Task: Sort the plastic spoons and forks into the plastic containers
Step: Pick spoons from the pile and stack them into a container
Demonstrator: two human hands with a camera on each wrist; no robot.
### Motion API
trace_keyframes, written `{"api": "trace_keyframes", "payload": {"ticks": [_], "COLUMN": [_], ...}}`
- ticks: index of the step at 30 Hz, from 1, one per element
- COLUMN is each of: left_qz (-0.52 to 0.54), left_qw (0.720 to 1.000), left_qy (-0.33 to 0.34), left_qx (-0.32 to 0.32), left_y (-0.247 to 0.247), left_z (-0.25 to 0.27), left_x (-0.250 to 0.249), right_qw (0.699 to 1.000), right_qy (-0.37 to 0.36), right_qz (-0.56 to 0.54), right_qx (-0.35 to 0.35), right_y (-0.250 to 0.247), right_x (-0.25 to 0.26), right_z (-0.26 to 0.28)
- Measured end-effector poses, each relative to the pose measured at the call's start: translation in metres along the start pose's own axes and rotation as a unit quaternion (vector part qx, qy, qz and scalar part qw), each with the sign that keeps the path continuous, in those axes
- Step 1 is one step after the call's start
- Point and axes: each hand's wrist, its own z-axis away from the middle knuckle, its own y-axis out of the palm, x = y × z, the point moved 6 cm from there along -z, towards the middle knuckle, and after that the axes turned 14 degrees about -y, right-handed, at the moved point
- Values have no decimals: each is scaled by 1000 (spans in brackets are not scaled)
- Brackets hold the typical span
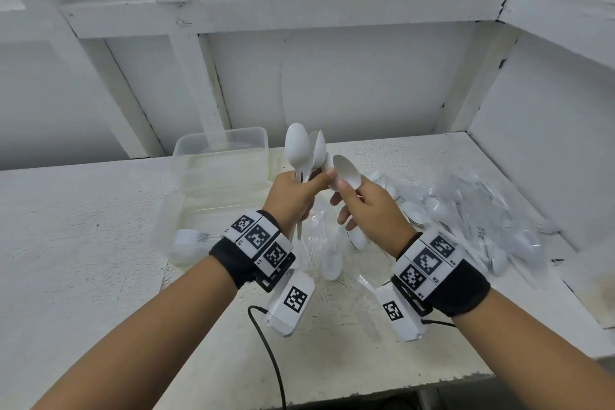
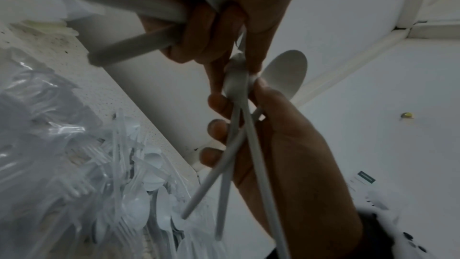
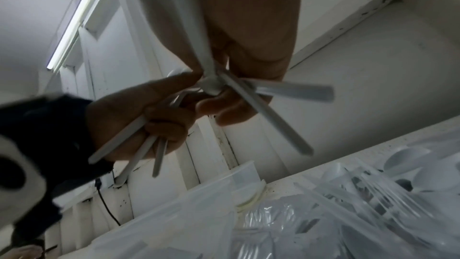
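While left hand (image 1: 294, 191) grips spoons (image 1: 304, 152) | right hand (image 1: 369, 206) pinches a spoon (image 1: 347, 172) | risk: splayed handles slip, bunch scatters.

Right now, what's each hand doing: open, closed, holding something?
Left hand: closed around a bunch of white plastic spoons, bowls up.
Right hand: pinching another white plastic spoon beside that bunch.
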Motion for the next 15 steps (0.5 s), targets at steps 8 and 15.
{"api": "trace_keyframes", "payload": {"ticks": [8, 15], "left_qz": [-23, 36], "left_qw": [1000, 999], "left_qy": [-2, -7], "left_qx": [-19, 9], "left_y": [0, -3], "left_z": [-3, -1], "left_x": [-4, -8], "right_qw": [995, 1000], "right_qy": [-53, -10], "right_qz": [81, 8], "right_qx": [-36, -16], "right_y": [-4, -4], "right_x": [5, -3], "right_z": [1, 0]}}
